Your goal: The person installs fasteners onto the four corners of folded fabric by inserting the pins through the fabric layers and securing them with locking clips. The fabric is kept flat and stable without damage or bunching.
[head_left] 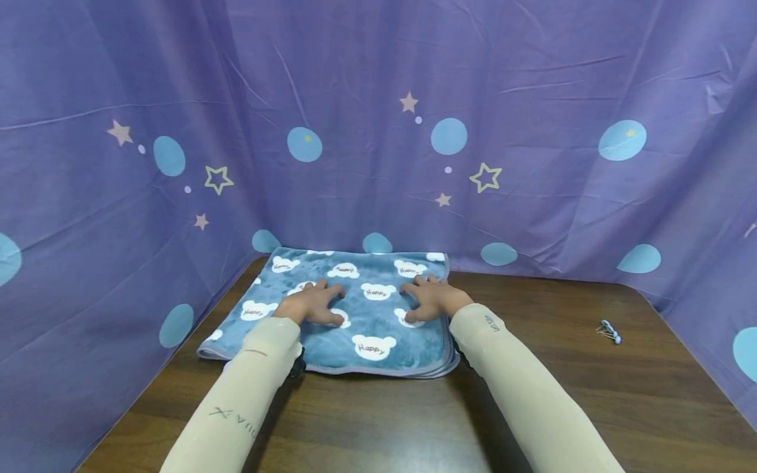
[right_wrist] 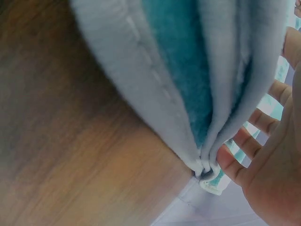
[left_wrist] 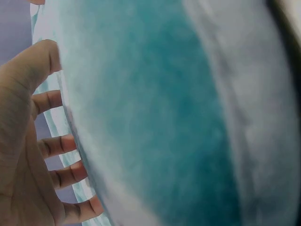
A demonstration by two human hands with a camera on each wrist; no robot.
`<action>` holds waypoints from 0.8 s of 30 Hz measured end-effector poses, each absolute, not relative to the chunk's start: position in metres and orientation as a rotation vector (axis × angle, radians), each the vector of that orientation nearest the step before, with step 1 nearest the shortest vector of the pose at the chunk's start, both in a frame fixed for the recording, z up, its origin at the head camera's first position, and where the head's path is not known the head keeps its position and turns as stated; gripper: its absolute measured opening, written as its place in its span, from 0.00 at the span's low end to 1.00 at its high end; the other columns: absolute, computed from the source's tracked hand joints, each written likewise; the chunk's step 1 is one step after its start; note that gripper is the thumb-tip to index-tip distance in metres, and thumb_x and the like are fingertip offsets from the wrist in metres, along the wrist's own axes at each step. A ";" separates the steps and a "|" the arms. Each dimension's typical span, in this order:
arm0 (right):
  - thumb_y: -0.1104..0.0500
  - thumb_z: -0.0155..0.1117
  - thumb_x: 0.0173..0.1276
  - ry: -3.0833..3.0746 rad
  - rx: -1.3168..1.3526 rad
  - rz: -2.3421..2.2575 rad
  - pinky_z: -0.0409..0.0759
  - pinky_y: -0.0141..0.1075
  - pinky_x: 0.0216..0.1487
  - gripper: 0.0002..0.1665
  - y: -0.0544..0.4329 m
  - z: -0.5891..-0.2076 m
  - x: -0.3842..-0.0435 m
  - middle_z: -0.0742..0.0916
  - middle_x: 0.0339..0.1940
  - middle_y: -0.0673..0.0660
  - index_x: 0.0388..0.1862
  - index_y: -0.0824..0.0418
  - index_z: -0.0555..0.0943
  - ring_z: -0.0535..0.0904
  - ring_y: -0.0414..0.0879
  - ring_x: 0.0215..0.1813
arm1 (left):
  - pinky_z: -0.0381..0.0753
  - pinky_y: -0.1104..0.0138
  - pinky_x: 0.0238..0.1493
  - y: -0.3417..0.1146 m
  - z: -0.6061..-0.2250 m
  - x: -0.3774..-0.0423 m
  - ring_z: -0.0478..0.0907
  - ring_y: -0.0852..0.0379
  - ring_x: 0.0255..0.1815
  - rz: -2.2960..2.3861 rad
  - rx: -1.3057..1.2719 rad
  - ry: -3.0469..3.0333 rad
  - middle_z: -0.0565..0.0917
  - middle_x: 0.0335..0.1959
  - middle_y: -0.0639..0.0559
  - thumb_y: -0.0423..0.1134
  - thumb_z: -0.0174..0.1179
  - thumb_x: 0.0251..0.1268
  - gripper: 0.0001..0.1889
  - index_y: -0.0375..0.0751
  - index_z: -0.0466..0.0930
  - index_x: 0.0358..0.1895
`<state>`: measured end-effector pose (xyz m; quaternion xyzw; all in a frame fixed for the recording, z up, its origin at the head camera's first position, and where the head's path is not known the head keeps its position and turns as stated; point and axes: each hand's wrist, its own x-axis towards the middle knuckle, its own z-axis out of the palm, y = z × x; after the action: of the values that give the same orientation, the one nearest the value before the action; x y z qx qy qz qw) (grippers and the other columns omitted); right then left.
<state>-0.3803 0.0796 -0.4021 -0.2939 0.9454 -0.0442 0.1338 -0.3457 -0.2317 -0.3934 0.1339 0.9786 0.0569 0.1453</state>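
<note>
A teal blanket point(head_left: 355, 315) with white bear-head patches and a grey trim lies folded in layers on the table. My left hand point(head_left: 310, 304) rests on its middle-left part, fingers spread. On the right part, close to the trimmed edge, my right hand point(head_left: 430, 299) touches the top with spread fingers. In the left wrist view the fingertips point(left_wrist: 70, 141) meet the plush surface. The right wrist view shows the stacked grey edges of the blanket point(right_wrist: 178, 80) beside the right fingers point(right_wrist: 247, 141). Neither hand grips the cloth.
The brown wooden table point(head_left: 378, 420) extends in front and to the right. Several small thin items with blue-white ends point(head_left: 609, 332) lie at the right. A purple curtain point(head_left: 367, 72) with stars and dots hangs behind and along the left side.
</note>
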 end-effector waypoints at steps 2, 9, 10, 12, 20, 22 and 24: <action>0.35 0.60 0.73 2.734 -0.847 -0.133 0.47 0.66 0.77 0.41 0.080 -0.401 -0.380 0.60 0.82 0.61 0.80 0.42 0.62 0.48 0.67 0.81 | 0.72 0.36 0.58 -0.230 -0.394 -0.347 0.62 0.35 0.71 0.153 0.381 2.816 0.60 0.75 0.39 0.63 0.62 0.66 0.33 0.63 0.67 0.72; 0.36 0.61 0.72 2.724 -0.824 -0.138 0.46 0.66 0.77 0.42 0.084 -0.399 -0.381 0.58 0.83 0.62 0.81 0.42 0.61 0.46 0.68 0.82 | 0.71 0.37 0.59 -0.223 -0.390 -0.353 0.63 0.35 0.69 0.158 0.401 2.809 0.60 0.75 0.38 0.60 0.64 0.65 0.33 0.61 0.68 0.72; 0.35 0.61 0.72 2.723 -0.823 -0.133 0.46 0.66 0.77 0.42 0.084 -0.399 -0.382 0.58 0.83 0.61 0.81 0.42 0.61 0.47 0.67 0.82 | 0.71 0.37 0.59 -0.222 -0.389 -0.353 0.63 0.35 0.69 0.157 0.404 2.809 0.61 0.75 0.37 0.60 0.64 0.65 0.32 0.61 0.68 0.71; 0.35 0.61 0.72 2.717 -0.817 -0.122 0.47 0.66 0.77 0.42 0.084 -0.398 -0.383 0.58 0.83 0.61 0.80 0.41 0.61 0.47 0.66 0.82 | 0.72 0.38 0.58 -0.219 -0.388 -0.353 0.64 0.35 0.68 0.152 0.398 2.803 0.62 0.74 0.37 0.60 0.64 0.64 0.32 0.60 0.69 0.70; 0.34 0.62 0.71 2.688 -0.780 -0.122 0.47 0.65 0.78 0.43 0.090 -0.397 -0.381 0.56 0.84 0.60 0.80 0.39 0.61 0.47 0.65 0.82 | 0.72 0.38 0.58 -0.210 -0.390 -0.352 0.65 0.32 0.69 0.133 0.374 2.784 0.63 0.74 0.37 0.60 0.65 0.65 0.31 0.61 0.69 0.70; 0.34 0.63 0.71 2.689 -0.777 -0.129 0.46 0.65 0.77 0.42 0.092 -0.398 -0.381 0.56 0.84 0.60 0.80 0.39 0.61 0.47 0.65 0.82 | 0.72 0.38 0.58 -0.208 -0.390 -0.352 0.64 0.32 0.69 0.131 0.372 2.783 0.63 0.74 0.38 0.60 0.64 0.65 0.31 0.61 0.69 0.70; 0.35 0.63 0.71 2.693 -0.780 -0.133 0.47 0.65 0.77 0.42 0.095 -0.399 -0.381 0.57 0.83 0.60 0.80 0.40 0.62 0.49 0.65 0.82 | 0.72 0.38 0.58 -0.206 -0.390 -0.353 0.65 0.32 0.68 0.121 0.375 2.784 0.63 0.73 0.38 0.61 0.64 0.65 0.31 0.61 0.69 0.70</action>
<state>-0.3807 0.0946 -0.3991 -0.2740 0.9460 -0.0467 0.1666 -0.3526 -0.2060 -0.3905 0.1314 0.9767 0.0425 0.1643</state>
